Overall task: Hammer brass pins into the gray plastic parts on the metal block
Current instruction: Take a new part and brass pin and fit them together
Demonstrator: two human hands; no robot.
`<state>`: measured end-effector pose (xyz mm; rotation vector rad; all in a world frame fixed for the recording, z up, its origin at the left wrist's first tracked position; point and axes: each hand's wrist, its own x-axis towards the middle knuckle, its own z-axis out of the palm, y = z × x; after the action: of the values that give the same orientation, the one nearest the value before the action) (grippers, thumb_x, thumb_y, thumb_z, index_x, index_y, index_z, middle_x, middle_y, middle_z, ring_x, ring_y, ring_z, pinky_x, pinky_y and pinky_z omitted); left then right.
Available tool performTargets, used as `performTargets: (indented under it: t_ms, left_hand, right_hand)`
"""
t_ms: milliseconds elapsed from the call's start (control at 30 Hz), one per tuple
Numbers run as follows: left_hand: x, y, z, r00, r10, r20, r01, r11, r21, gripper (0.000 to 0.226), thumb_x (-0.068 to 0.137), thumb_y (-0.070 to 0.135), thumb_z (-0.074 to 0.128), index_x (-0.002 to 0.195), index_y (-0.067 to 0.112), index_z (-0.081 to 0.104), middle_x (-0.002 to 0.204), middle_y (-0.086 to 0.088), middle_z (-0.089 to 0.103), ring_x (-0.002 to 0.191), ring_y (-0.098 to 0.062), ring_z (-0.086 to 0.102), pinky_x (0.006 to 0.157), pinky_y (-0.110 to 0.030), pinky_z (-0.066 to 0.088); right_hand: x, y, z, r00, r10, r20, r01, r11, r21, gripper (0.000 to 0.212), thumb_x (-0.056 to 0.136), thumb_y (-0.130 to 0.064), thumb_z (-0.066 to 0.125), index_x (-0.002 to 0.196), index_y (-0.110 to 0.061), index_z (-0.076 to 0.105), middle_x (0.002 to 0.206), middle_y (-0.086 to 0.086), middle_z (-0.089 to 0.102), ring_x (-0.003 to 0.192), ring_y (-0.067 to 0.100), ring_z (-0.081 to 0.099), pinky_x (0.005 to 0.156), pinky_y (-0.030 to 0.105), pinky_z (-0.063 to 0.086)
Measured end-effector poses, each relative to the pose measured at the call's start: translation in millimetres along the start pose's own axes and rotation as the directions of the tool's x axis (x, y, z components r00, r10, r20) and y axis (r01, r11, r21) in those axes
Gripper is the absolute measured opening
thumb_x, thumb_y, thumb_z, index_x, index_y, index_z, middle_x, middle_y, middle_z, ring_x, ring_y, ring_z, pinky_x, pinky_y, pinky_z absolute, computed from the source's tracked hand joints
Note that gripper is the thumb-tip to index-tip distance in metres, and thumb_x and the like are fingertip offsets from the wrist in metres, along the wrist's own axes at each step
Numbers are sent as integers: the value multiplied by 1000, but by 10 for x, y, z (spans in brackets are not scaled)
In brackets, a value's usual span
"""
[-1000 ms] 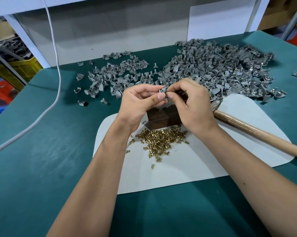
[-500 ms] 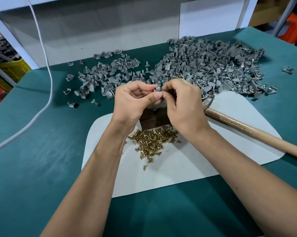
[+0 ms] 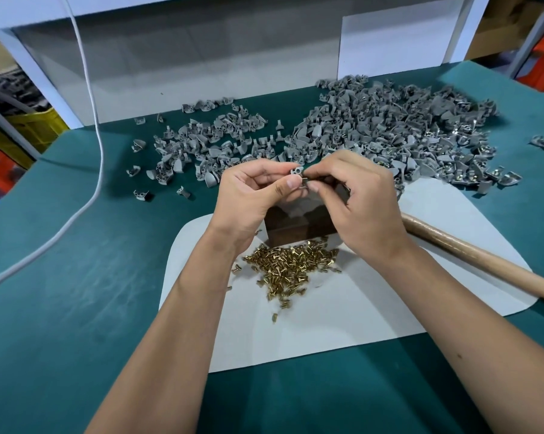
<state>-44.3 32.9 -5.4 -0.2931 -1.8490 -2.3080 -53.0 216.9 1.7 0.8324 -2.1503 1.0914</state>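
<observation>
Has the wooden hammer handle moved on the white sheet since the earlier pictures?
No. The hammer handle lies at the same place on the white sheet, at the same angle beside the metal block. Only the camera shifted.

I find no legible text, label, brand, number or sign anywhere in my head view. The white sheet (image 3: 342,314) on the desk (image 3: 76,277) is blank, and so is the white panel (image 3: 399,42) standing behind it. Boxes at the far right edge are too blurred to read.
</observation>
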Motion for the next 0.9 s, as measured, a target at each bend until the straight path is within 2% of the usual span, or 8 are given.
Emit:
performTargets:
  t_ms: [233, 300, 367, 433, 500, 600, 733, 900]
  left_hand:
    - [2, 39, 9, 998, -70, -3, 70, 997, -21, 16, 81, 15, 76, 91, 3, 79, 83, -15, 76, 72, -25, 75, 68, -24, 62]
    - [4, 24, 15, 998, -59, -33, 59, 998, -13, 20, 89, 20, 71, 95, 3, 78, 88, -15, 75, 77, -24, 75, 71, -26, 62]
    - [4, -1, 27, 998, -8, -58, 9, 1000, 16, 15, 96, 12, 66, 101, 2, 76, 96, -15, 76, 88, -22, 74, 75, -30, 63]
    - [-7, -23, 49, 998, 49, -38, -47, 997, 65, 13, 93, 3, 68, 103, 4, 76, 100, -15, 76, 96, -25, 73, 78, -36, 63]
    - [-15, -17, 75, 996, 88, 1, -87, 987, 136, 21, 84, -1, 76, 103, 8, 76, 99, -11, 78, 97, -24, 74, 82, -40, 63]
    - [-6, -11, 107, 994, 112, 12, -112, 969, 220, 30, 75, -6, 84, 101, 7, 76, 93, -7, 78, 89, -18, 74, 84, -33, 61]
    - [-7, -6, 147, 996, 91, -10, -86, 968, 237, 29, 72, -9, 85, 97, 2, 75, 86, -6, 78, 79, -15, 74, 78, -25, 59]
    - [-21, 9, 142, 997, 78, 15, -80, 966, 248, 36, 68, -11, 87, 101, -1, 74, 86, -4, 78, 79, -15, 74, 77, -25, 60]
  right_hand:
    - [1, 40, -20, 995, -89, -34, 88, 996, -34, 5, 91, -1, 72, 95, -2, 75, 93, 7, 68, 87, 17, 62, 81, 26, 51]
    - [-4, 36, -17, 996, -82, -21, 81, 995, -50, 3, 91, 0, 70, 94, -1, 73, 93, 7, 66, 87, 18, 60, 80, 26, 49]
    - [-5, 30, -17, 999, -33, -11, 33, 998, -61, 2, 92, -1, 68, 92, -2, 70, 93, 4, 63, 87, 18, 58, 80, 23, 46]
    - [-5, 38, -21, 999, 41, -19, -42, 997, -70, 4, 94, -4, 66, 92, -2, 69, 92, 3, 62, 85, 16, 56, 78, 18, 42]
    - [-8, 52, -21, 995, 93, -35, -96, 992, -78, 7, 96, -7, 65, 93, -3, 70, 90, 3, 62, 84, 15, 55, 77, 16, 39]
    - [-14, 55, -8, 993, 113, -32, -115, 990, -80, 6, 96, -7, 66, 93, -4, 70, 90, 3, 63, 84, 14, 56, 77, 13, 39]
    - [-20, 48, 12, 993, 111, -36, -113, 992, -54, 6, 96, -7, 66, 92, -5, 70, 90, 1, 63, 84, 11, 55, 77, 11, 40]
    - [-34, 27, 32, 989, 142, -30, -143, 989, -36, 6, 96, -9, 65, 93, -7, 70, 90, -1, 64, 84, 9, 55, 76, 8, 38]
